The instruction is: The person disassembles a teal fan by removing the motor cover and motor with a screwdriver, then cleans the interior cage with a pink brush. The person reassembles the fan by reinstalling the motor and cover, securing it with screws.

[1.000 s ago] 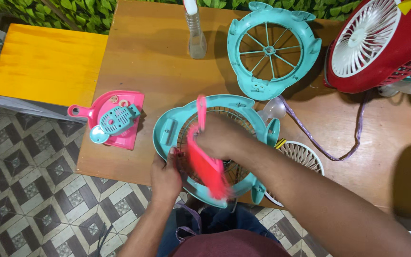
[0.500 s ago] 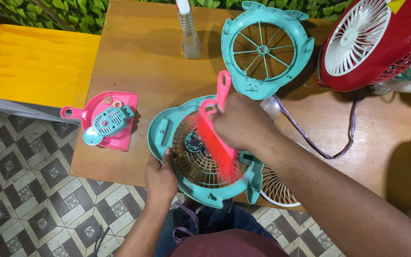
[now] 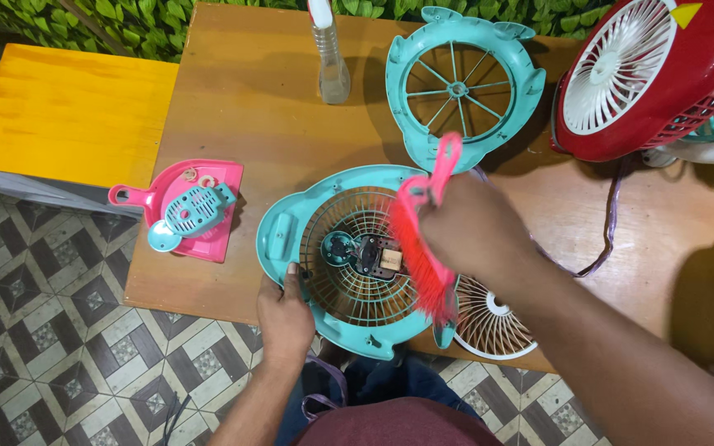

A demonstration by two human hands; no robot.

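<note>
Teal fan housing (image 3: 291,239) lies flat at the near edge of the wooden tabletop (image 3: 241,107), grille side up, with its small motor (image 3: 369,254) exposed at the centre of the wire grille.

Left hand (image 3: 284,318): grips the near-left rim of the housing, thumb over the rim edge, fingers closed beneath it.

Right hand (image 3: 471,231): clenched around the handle of a pink brush (image 3: 421,239). The handle end points away from the person, toward the far side of the housing. The red-pink bristles lie across the right half of the grille, just right of the motor, and touch the wires.

Positions relative to the housing:
- Far side, just beyond it: a second teal fan shell (image 3: 460,83) with thin spokes, lying flat.
- Far side, left of that shell: a clear plastic bottle (image 3: 330,58), upright.
- Left, well apart: a pink dustpan (image 3: 208,239) carrying a teal slotted cover (image 3: 193,208) and small loose parts.
- Near right, partly under the housing rim: a white fan blade (image 3: 489,318).
- Far right: a red fan (image 3: 663,74) with a white grille; a purple cable (image 3: 609,223) runs between it and the housing area.
- Far left, off the tabletop: a yellow board (image 3: 68,111).

Patterned tile floor (image 3: 59,355) shows below the tabletop edge.
</note>
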